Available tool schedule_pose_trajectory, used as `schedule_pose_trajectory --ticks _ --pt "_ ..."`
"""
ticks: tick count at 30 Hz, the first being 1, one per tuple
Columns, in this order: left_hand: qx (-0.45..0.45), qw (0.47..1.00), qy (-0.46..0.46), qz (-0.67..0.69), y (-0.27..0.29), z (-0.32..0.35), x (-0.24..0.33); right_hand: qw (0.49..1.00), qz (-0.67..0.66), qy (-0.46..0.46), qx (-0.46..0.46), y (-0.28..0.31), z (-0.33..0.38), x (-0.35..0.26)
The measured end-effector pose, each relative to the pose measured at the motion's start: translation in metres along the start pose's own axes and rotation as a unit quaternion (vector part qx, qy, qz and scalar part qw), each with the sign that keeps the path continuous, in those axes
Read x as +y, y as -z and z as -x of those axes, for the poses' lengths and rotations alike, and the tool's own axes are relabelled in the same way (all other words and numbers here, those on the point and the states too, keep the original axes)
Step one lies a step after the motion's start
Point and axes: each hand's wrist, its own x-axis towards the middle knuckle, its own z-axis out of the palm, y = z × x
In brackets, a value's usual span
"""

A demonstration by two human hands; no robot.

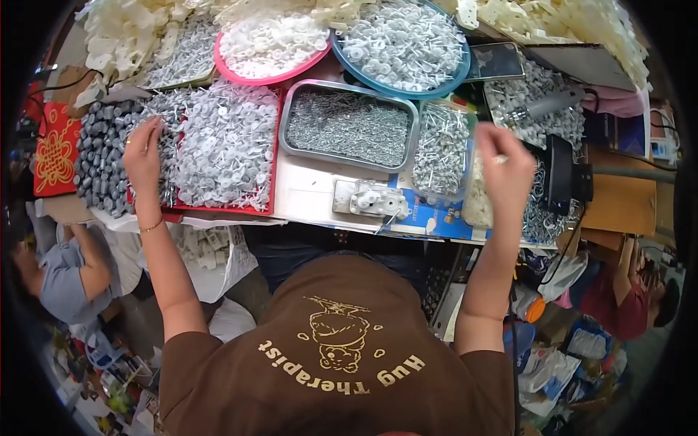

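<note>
Here, knobbly white plastic mechanism (371,199), left hand (143,150) pinched, right hand (507,166) curled, anything held unclear

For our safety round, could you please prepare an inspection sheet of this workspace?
Surface: table, mostly covered by containers and parts.
Job's things: white plastic assembly near the front edge; metal tray of small metal parts behind it.
Clutter: cream plastic pieces heaped at the far side.
Grips: left grip by dark grey caps; right grip blurred; held items unclear.
Cables: black cable hanging at right.
Surroundings: person at left, another at right; bags lower right.
</note>
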Motion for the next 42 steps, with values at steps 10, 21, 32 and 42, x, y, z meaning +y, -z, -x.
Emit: schedule_pose_trajectory --ticks 10,21,32,42 --pt "0.094 0.917 0.190 0.339 0.008 0.027 0.065 0.921 0.385 0.014 0.050 -0.001 -0.081 0.109" --pt "-0.159 0.835 0.051 0.524 0.005 0.061 0.243 0.857 -0.471 -0.197 -0.065 -0.016 0.030 0.013" --pt "-0.097 0.892 -0.150 0.416 -0.018 0.074 0.283 0.959 -0.225 0.022 -0.173 -0.016 0.079 -0.023" --pt "-0.076 0.903 -0.137 0.400 -0.021 0.076 0.286 0.977 -0.067 0.078 -0.185 -0.033 0.109 -0.051"
